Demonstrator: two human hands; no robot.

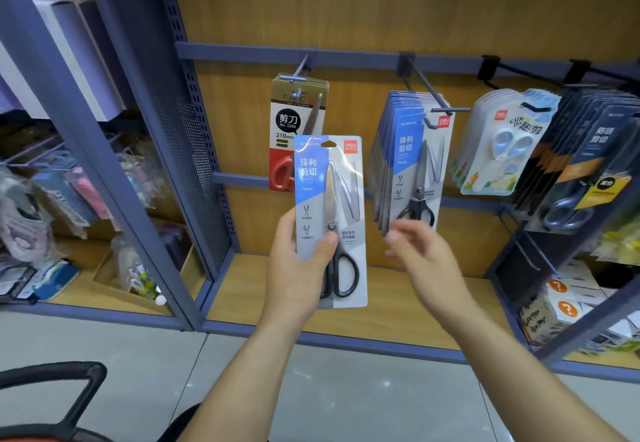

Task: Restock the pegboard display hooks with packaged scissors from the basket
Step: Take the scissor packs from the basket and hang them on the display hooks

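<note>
Bright, even light, seemingly overhead — edges bowed, right hand blurred.

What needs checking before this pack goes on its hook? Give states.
1. Grip: left hand holds the pack by its lower half, thumb on the front. Ok.
2. Hole at the pack's top is uncovered. Ok.
3. Target: the matching blue stack hangs on the middle hook. Ok.
4. Alignment: the pack sits left of and below the hook's tip, in front of the red packs. Not ok.
5. Room on the hook: the stack reaches close to the tip. Cannot tell.
6. Right hand is open, blurred and empty, by the stack's lower edge. Ok.
</note>
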